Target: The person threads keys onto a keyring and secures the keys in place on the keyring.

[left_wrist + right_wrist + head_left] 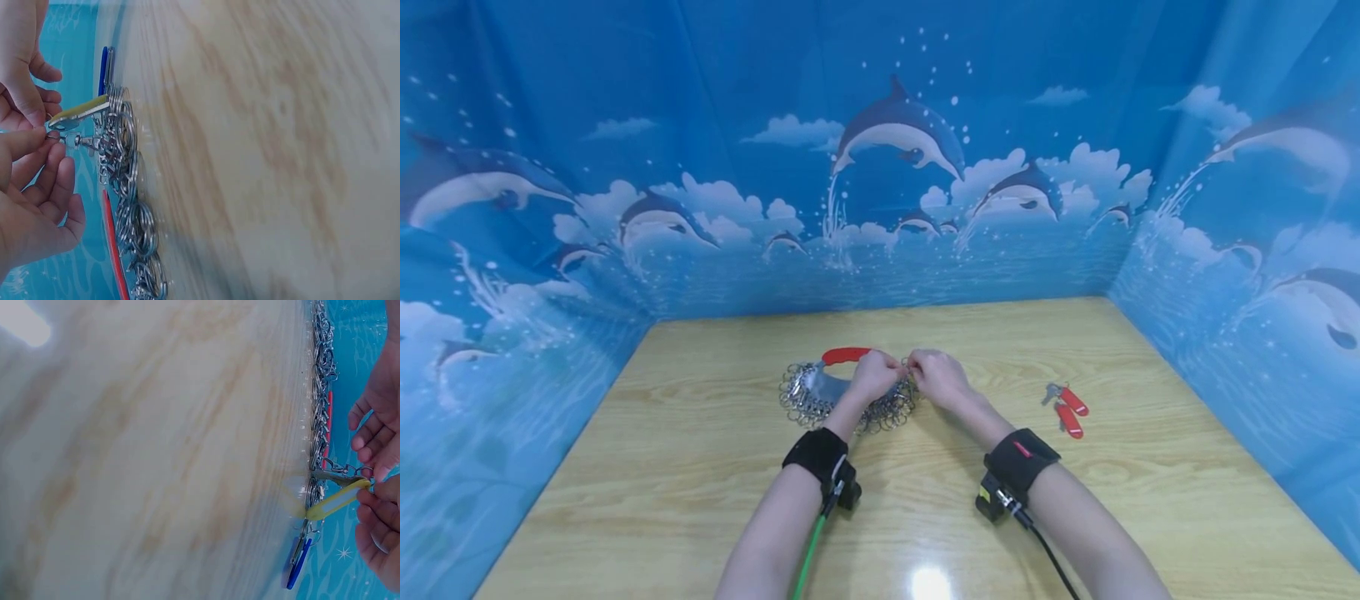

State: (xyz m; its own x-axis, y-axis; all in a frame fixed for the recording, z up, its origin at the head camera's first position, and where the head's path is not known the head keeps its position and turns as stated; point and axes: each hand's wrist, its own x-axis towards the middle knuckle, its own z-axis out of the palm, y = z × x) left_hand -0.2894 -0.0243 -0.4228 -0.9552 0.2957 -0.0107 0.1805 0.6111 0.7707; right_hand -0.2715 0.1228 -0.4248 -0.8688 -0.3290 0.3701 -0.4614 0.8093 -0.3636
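Note:
My left hand (877,375) pinches a small metal ring, from which a silver swivel clasp (78,141) leads to the bunch of split rings (808,408). Against its fingertips, my right hand (936,377) pinches the end of a yellow key tag (340,500). A key (337,477) hangs beside that tag. Fingertips hide exactly how tag and ring meet. The split rings fringe a greyish curved piece with a red handle (844,356), lying on the table just left of the hands. A blue tag (299,564) rests by the rings on the right.
Two red key tags (1070,421) with keys lie on the wooden table (715,500) to the right. Blue dolphin-printed curtains (760,267) stand along the back and both sides. Cables run from the wrist cameras along both forearms.

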